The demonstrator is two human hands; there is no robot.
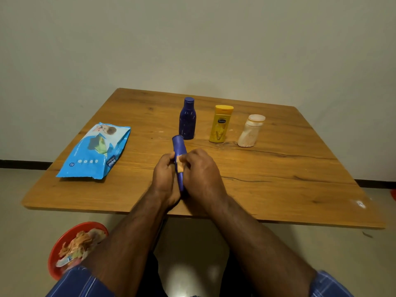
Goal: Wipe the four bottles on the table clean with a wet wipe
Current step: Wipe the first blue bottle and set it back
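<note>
A slim blue bottle (179, 147) is tilted away from me above the wooden table (278, 174), its cap end pointing to the far side. My left hand (164, 179) grips its lower part. My right hand (200, 174) presses a stained orange-white wet wipe (180, 165) against its side. Behind them stand a dark blue bottle (187, 118), a yellow bottle (220, 124) and a dirty white bottle (250, 130), all upright in a row.
A blue pack of wet wipes (96, 152) lies on the left of the table. On the floor at the lower left stands a red bin (62, 245) holding used wipes. The wall is close behind the table.
</note>
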